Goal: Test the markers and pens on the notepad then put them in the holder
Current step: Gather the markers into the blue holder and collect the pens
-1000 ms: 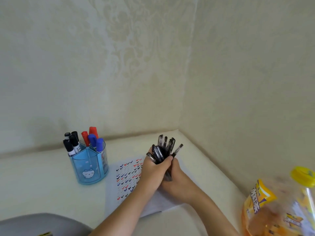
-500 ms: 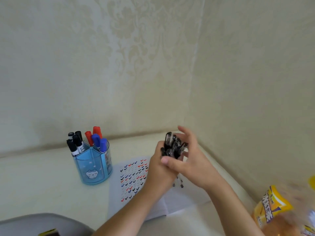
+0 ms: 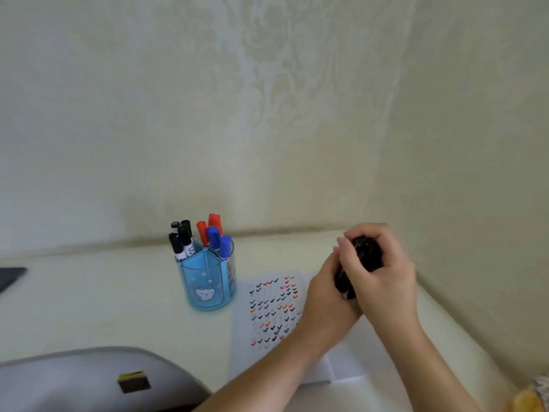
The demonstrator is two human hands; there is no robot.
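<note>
Pens (image 3: pixel 367 252), glossy black and bundled, sit gripped by curled left hand (image 3: pixel 325 295) and right hand (image 3: pixel 386 281) over the flat paper notepad (image 3: pixel 246 361).

Only two arms of the person show, both bare along all the length that is in view (the upper arms lie beyond the near edge). The left forearm (image 3: pixel 267 379) comes in near the centre, slim and smooth, and narrows a little at the wrist before the left hand (image 3: pixel 326 301), of which mostly the back is seen. The right forearm (image 3: pixel 427 367) comes in from the near right, equally uncovered, and ends in the right hand (image 3: pixel 383 281). The right hand's fingers (image 3: pixel 350 248) look slender, with one short, plain nail at a far-left tip; the soft picture gives no finer detail.
</note>
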